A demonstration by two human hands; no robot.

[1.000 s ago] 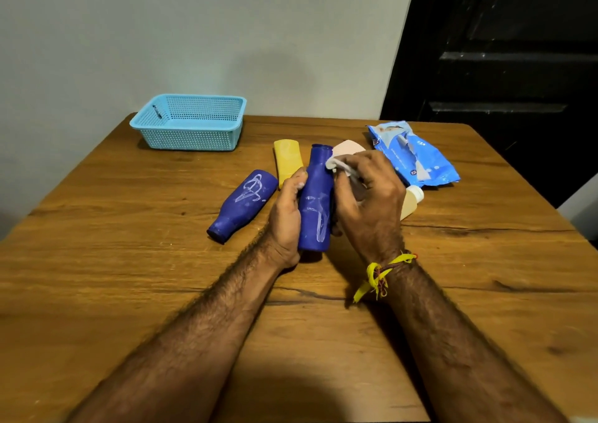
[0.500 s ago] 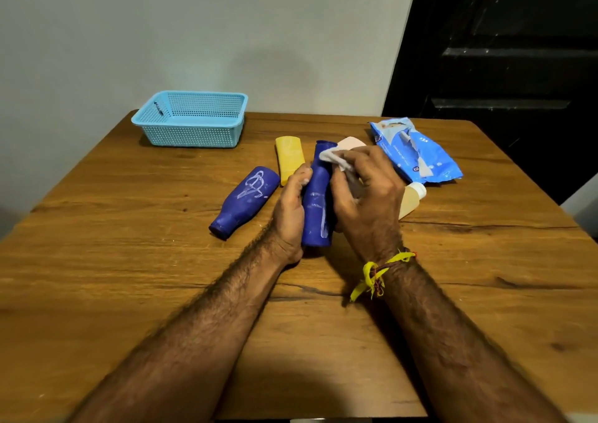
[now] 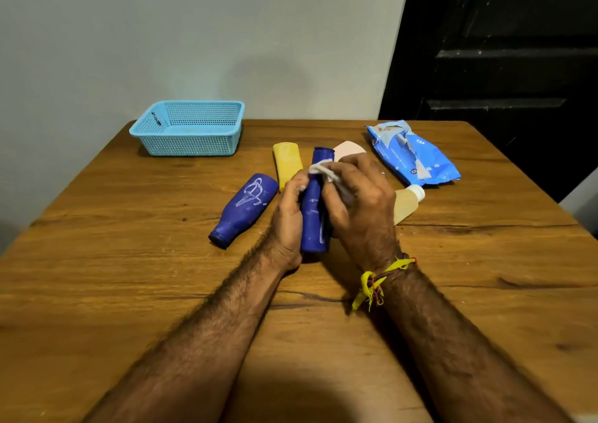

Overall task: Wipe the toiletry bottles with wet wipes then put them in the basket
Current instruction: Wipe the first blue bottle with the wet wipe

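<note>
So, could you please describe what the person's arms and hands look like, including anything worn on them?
Both forearms are bare and hairy, with no sleeves in view. The right hand has a band of yellow and reddish threads tied around its wrist, with loose yellow ends hanging from the knot. The left hand and its wrist carry nothing visible: no watch, glove or bracelet. No rings can be made out.
</note>
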